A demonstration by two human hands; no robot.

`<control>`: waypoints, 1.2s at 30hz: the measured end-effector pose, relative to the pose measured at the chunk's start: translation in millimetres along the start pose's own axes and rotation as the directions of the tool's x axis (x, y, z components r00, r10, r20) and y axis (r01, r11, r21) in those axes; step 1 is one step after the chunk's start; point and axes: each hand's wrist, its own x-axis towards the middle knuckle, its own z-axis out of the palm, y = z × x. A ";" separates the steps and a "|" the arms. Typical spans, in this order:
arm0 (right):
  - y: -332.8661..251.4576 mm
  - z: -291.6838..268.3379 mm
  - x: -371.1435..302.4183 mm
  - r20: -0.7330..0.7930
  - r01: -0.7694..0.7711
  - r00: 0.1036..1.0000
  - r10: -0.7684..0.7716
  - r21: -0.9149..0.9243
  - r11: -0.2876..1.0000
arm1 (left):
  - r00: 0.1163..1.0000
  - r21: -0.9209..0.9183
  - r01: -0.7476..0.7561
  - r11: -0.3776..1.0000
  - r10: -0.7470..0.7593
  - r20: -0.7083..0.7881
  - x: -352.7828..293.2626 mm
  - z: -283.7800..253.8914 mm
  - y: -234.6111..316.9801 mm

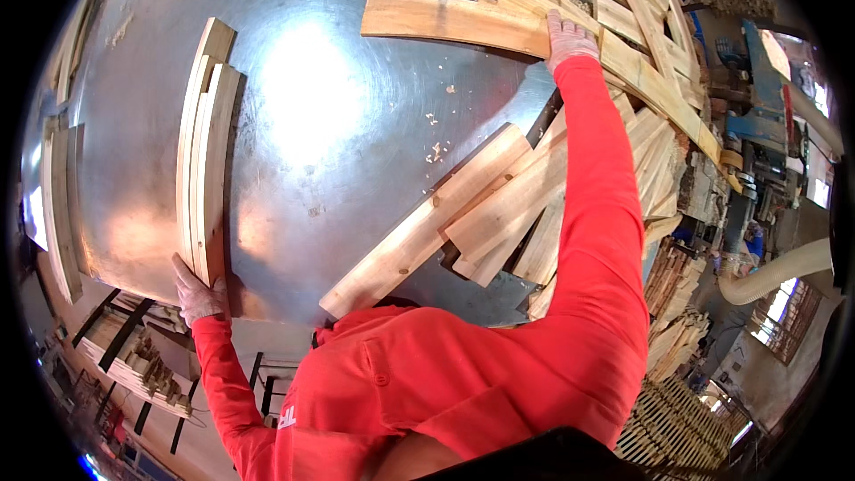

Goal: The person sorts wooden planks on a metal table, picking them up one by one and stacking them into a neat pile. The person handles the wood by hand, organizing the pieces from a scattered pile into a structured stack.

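Both my hands wear thin pale gloves. At the near left, my left hand (pixel 199 296) is closed round the near end of a narrow stack of wooden boards (pixel 212 160), its fingers along the left side. The stack lies lengthwise on the metal table. My right hand (pixel 571 40) reaches far to the right, its fingers over the right end of a wide wooden board (pixel 454 21). That board points left across the tabletop, and a dark mark crosses it. Its underside and my right thumb are hidden.
A grey metal table (pixel 356 151) reflects bright light, with wood chips scattered on it. Loose boards (pixel 512 205) lie fanned beside my right arm, and more are heaped (pixel 650 44) at the far right. Another board stack (pixel 59 205) stands left. Blue machinery (pixel 759 107) and a pale hose (pixel 784 269) are beyond.
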 end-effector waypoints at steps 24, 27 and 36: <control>14.9 4.3 -46.6 0.114 0.237 0.962 -0.249 0.105 0.966 | 0.768 -0.906 -0.007 0.423 0.583 0.266 -71.2 41.3 217.4; 15.4 14.5 -55.5 0.403 -0.192 0.835 -0.373 0.851 0.490 | 0.888 -0.528 -0.306 0.792 0.437 0.142 -73.4 17.4 203.9; -69.2 67.0 -138.6 0.248 -0.336 0.913 -0.325 0.909 -0.248 | 0.945 -0.195 -0.326 0.925 0.325 -0.036 -89.4 64.5 146.3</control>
